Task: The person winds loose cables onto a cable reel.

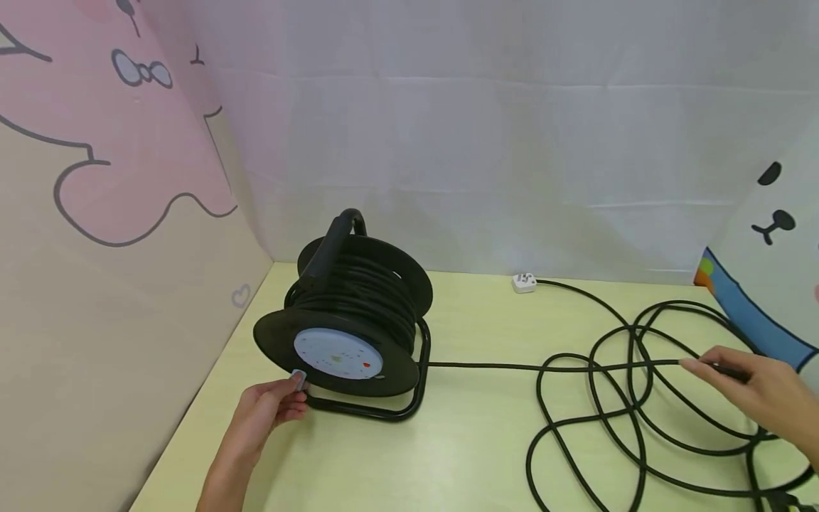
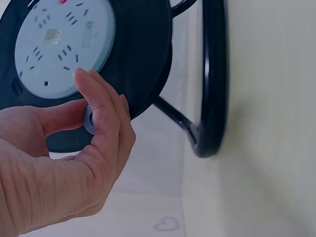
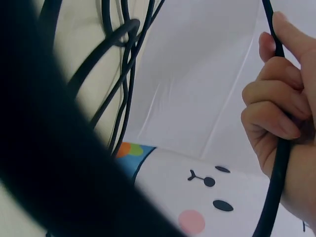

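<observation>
A black cable reel stands on its tubular frame at the left of the table. Its white round socket face is turned toward me. My left hand pinches a small grey knob at the near rim of the reel, between thumb and fingers; the left wrist view shows this knob partly covered by the fingers. From the reel a black cable runs nearly straight to the right, into my right hand. In the right wrist view, that hand's fingers curl round the cable.
Loose loops of cable lie tangled over the right side of the table. A white plug at the cable's end rests near the back edge. Fabric walls with cartoon prints enclose the back and sides.
</observation>
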A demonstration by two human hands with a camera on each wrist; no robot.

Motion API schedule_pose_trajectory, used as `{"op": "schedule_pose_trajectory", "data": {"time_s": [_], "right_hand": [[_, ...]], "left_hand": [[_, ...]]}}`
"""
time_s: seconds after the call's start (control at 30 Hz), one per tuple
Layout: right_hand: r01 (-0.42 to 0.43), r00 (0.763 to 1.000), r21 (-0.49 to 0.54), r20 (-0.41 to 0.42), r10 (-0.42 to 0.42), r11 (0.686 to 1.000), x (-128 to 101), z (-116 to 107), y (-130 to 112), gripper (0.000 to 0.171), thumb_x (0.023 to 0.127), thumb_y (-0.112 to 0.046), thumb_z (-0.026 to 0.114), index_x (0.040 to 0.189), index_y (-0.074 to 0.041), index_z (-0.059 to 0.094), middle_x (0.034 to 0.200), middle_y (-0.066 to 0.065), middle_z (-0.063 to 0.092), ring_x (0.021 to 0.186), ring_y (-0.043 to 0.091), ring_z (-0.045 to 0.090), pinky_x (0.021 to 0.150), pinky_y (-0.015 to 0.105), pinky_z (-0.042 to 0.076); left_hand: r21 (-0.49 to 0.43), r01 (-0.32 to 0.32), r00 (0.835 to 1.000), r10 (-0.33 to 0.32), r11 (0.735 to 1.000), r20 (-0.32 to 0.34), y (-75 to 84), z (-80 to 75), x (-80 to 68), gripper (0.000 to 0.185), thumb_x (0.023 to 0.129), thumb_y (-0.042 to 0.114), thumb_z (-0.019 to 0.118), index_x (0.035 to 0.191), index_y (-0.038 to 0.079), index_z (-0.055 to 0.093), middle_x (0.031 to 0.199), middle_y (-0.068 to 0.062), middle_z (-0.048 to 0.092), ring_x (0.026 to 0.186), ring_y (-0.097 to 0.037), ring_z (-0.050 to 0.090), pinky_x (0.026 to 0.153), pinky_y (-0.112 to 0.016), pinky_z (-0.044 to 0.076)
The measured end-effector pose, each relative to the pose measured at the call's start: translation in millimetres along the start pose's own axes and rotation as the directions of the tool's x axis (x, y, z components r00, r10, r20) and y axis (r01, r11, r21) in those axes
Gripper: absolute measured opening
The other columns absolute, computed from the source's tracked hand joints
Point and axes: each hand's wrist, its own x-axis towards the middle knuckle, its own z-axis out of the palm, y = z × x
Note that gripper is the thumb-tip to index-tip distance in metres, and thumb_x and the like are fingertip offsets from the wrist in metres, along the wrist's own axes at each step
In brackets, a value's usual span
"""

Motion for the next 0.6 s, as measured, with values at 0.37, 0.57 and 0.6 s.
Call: {"op": "schedule_pose_trajectory", "data": {"time_s": [0.37, 0.57, 0.6], "right_hand": [[0.133, 0.991, 0.001, 0.020, -0.133, 0.991, 19, 14, -23, 0.012, 0.094, -0.016, 0.076, 0.091, -0.004, 0.073, 0.064, -0.009, 0.047, 0.055, 0.000, 0.034, 0.047, 0.023, 0.027], [0.152, 0.986, 0.045, 0.064, -0.154, 0.987, 28, 19, -40, 0.012, 0.096, -0.017, 0.075, 0.094, -0.005, 0.074, 0.064, -0.010, 0.048, 0.053, 0.001, 0.035, 0.047, 0.024, 0.027], [0.157, 0.984, 0.053, 0.073, -0.160, 0.986, 29, 20, -43, 0.012, 0.096, -0.018, 0.075, 0.094, -0.006, 0.074, 0.064, -0.010, 0.049, 0.053, 0.001, 0.035, 0.047, 0.024, 0.027]], "left_hand": [[-0.110, -0.046, 0.999, 0.048, 0.993, 0.011, 26.4, -22.6, -6.5, 0.027, 0.105, 0.020, 0.062, 0.098, -0.003, 0.074, 0.077, -0.002, 0.067, 0.067, -0.011, 0.068, 0.065, -0.022, 0.060], [-0.165, -0.118, 0.992, 0.124, 0.979, 0.029, 41.9, -27.8, -12.7, 0.024, 0.105, 0.020, 0.063, 0.095, 0.002, 0.076, 0.076, -0.001, 0.067, 0.065, -0.011, 0.068, 0.063, -0.021, 0.060], [-0.171, -0.132, 0.990, 0.139, 0.976, 0.033, 44.0, -28.1, -13.7, 0.024, 0.105, 0.020, 0.063, 0.094, 0.003, 0.076, 0.076, -0.002, 0.067, 0.064, -0.011, 0.068, 0.062, -0.021, 0.059]]}}
